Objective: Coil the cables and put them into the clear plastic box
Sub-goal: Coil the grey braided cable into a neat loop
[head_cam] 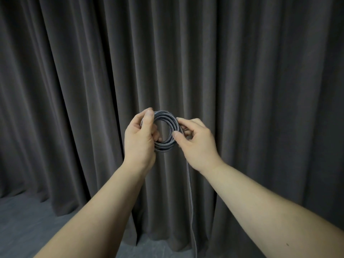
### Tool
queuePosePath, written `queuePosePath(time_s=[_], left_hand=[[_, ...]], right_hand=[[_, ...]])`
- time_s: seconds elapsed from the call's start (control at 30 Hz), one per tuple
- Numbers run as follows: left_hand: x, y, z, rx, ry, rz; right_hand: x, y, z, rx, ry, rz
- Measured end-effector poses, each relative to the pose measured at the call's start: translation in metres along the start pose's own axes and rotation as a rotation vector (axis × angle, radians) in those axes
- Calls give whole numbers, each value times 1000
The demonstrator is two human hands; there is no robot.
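The braided grey cable (165,131) was up in the air in front of me, wound into a tight ring of several turns, held at chest height against the backdrop. My left hand (139,140) was clamped on the ring's left side, thumb pressed over the top of the turns and the fingers hooked through the hole from behind. My right hand (197,144) pinched the ring's right edge between thumb and forefinger, the other fingers curled behind it. So both hands were closed on the same coil, one on each side, with the open centre showing between them.

From under my right hand, the loose tail of the cable (190,202) hung straight down and ran out of the bottom of the view; I could not see its end or any plug. I could read no brand, label or writing on the cable: only the speckled weave of the braid showed.

Behind the hands hung a dark grey pleated curtain (74,71), filling nearly the whole view, and its hem met a dark grey floor (24,220) at lower left.
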State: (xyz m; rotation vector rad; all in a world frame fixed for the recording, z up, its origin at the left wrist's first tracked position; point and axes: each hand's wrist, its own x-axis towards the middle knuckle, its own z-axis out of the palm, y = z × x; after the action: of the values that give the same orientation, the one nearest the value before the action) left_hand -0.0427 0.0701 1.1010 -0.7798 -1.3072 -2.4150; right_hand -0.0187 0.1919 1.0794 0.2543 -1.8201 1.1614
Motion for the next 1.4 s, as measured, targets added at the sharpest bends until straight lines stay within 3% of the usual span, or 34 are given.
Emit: queuePosePath(time_s=[0.3,0.5,0.73,0.93,1.03,1.2,1.4], left_hand=[[-2,2,6,-21,-35,-36],[-1,1,4,91,-44,49],[0,3,8,-23,0,7],[-7,-3,6,122,-62,87],[-12,-8,8,205,-60,126],[-19,-15,11,336,-74,188],[-24,-15,20,348,-74,249]], right_hand=[[4,5,1,68,30,10],[1,5,5,149,9,19],[-1,4,6,153,-41,40],[-7,-6,20,432,-101,345],[-3,-19,20,550,-39,468],[-3,-24,19,206,167,242],[-4,-21,7,24,226,49]])
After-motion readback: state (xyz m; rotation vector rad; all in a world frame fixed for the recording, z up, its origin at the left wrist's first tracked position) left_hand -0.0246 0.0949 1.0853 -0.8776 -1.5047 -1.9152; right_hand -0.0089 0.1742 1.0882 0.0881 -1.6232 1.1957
